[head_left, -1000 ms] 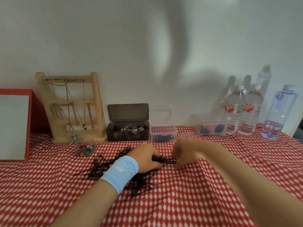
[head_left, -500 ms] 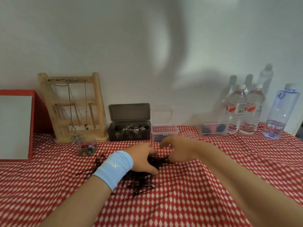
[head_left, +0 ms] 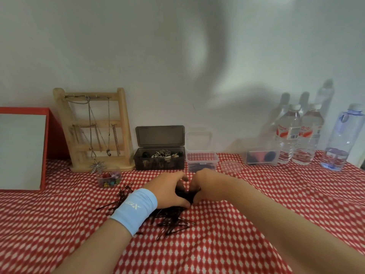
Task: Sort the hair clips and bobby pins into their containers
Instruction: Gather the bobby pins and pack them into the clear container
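A pile of dark bobby pins [head_left: 169, 220] lies on the red checked tablecloth [head_left: 237, 234]. My left hand [head_left: 167, 191], with a light blue wristband, curls round a bunch of pins at the pile's far end. My right hand [head_left: 205, 183] faces it and cups the same bunch from the right. Just behind the hands stands an open clear box [head_left: 201, 162] with dark pins inside. To its left is an open dark box [head_left: 159, 159] holding hair clips. A small clear tub [head_left: 108, 179] with coloured clips sits further left.
A wooden jewellery stand [head_left: 94, 129] with necklaces leans at the wall. A red-framed board [head_left: 21, 149] stands at the far left. A clear lid [head_left: 231, 167], a clear box [head_left: 261, 157] with dark items and three water bottles [head_left: 308, 133] line the back right.
Both hands have drawn together over the far end of the pile. The right hand came back from its reach toward the clear box and now cups the bunch against the left hand.
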{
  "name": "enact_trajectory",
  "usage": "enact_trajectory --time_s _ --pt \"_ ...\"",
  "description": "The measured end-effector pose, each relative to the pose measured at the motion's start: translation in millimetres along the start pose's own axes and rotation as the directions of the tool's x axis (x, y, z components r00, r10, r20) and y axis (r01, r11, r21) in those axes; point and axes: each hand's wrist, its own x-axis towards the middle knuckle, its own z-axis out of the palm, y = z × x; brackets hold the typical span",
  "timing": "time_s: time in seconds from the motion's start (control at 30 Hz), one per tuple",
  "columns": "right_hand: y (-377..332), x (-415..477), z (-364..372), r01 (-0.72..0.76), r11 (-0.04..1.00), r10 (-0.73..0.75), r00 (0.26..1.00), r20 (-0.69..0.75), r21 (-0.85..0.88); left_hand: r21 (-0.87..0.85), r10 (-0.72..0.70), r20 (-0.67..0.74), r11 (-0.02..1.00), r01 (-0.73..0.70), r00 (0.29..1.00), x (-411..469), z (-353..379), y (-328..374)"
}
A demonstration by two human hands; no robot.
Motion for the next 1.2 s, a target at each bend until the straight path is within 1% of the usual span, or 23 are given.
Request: enact_trajectory --time_s 0.07,0.17,0.3,0.4,0.53,0.6,0.67,0.77,0.87,0.93,1.0,1.1,1.2 --pt "-0.6 0.3 -3.6 -0.017 1.0 0.017 1.0 0.026 -0.013 0.014 -0.007 0.004 1.0 0.007 1.0 -1.8 -0.3 -1.5" --pt "-2.1 3.3 -8.1 -0.059 0.997 0.065 0.99 0.122 -0.052 0.039 -0.006 0.014 0.999 0.006 1.0 -5.3 -3.0 -4.9" --pt "-8.5 9.6 -5.7 -0.073 0.99 0.091 0.984 0.154 -0.119 0.008 -0.001 0.014 1.0 0.0 1.0 -5.6 -2.7 -6.0" --pt "-10.0 15.2 -3.7 -0.093 0.981 0.125 0.974 0.188 -0.169 -0.015 -0.026 0.041 1.0 0.027 0.999 -2.6 -4.1 -6.2" --pt "1.5 9.2 -16.3 -0.134 0.978 0.163 0.97 0.178 -0.162 -0.021 -0.051 0.09 0.998 0.054 0.995 -0.5 -12.3 -7.1" --pt "8.8 1.9 -22.2 -0.162 0.98 0.177 0.975 0.132 -0.118 -0.024 -0.065 0.113 0.997 0.068 0.992 0.7 -13.2 -4.8" --pt "15.6 -2.9 -26.6 -0.192 0.981 0.193 0.979 0.073 -0.018 -0.044 -0.083 0.12 0.995 0.089 0.989 3.1 -15.2 -2.0" --pt "25.8 -4.7 -28.5 -0.178 0.976 0.183 0.983 -0.031 0.126 -0.113 -0.097 0.008 0.989 0.097 0.995 10.5 -19.8 1.5" --pt "30.7 -2.8 -23.3 -0.08 0.963 0.119 0.983 -0.139 0.257 -0.224 -0.095 -0.121 0.972 0.066 0.988 18.0 -24.0 2.7" --pt "30.7 0.1 -22.4 -0.039 0.954 0.089 0.984 -0.155 0.299 -0.258 -0.085 -0.191 0.966 0.034 0.978 23.8 -28.6 3.5" --pt "29.9 2.8 -22.8 -0.011 0.935 0.069 0.986 -0.152 0.354 -0.277 -0.082 -0.224 0.961 0.017 0.971 28.3 -33.3 3.2" --pt "30.2 7.5 -24.7 0.019 0.883 0.046 0.991 -0.126 0.47 -0.313 -0.075 -0.215 0.95 0.004 0.974 36.6 -41.8 3.0" --pt "32.5 13.8 -27.7 0.034 0.798 0.05 0.991 -0.122 0.602 -0.331 -0.047 -0.197 0.943 -0.021 0.979 44.5 -54.5 7.2"
